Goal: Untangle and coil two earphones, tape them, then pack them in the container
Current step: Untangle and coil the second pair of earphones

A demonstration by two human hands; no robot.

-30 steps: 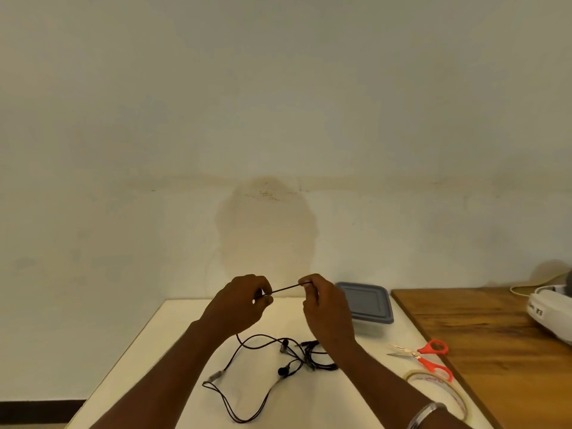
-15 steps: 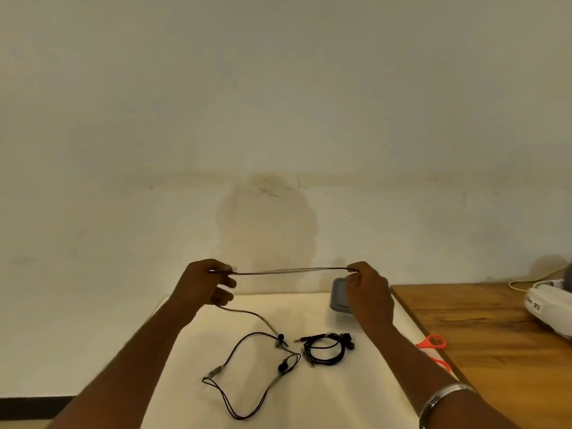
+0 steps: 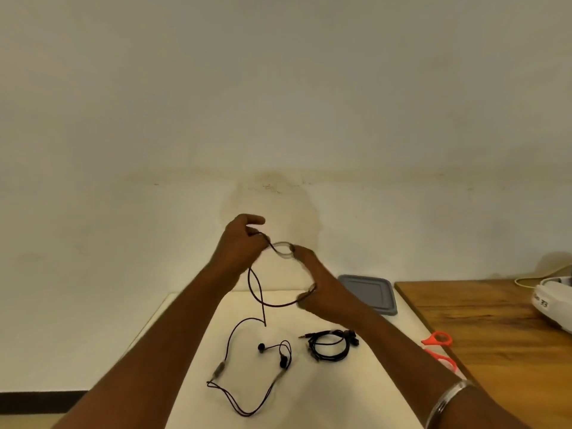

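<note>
Above the white table (image 3: 309, 397), my left hand (image 3: 240, 246) and my right hand (image 3: 315, 283) both grip the cable of a dark earphone (image 3: 263, 301). The cable bends into a loop between them. Its lower part trails down onto the table, where its earbuds (image 3: 272, 354) and the rest of the cord lie loose. A second black earphone (image 3: 331, 345) lies coiled on the table under my right forearm. A grey-lidded container (image 3: 371, 292) sits at the table's far right, partly behind my right hand.
Orange-handled scissors (image 3: 438, 346) lie at the table's right edge, partly hidden by my right arm. A wooden table (image 3: 495, 329) adjoins on the right, carrying a white device (image 3: 554, 298) with a cord. A pale wall stands close behind.
My hands had stretched the cable straight and wide apart; now they have come back together and the cable curves into a loop between them.
</note>
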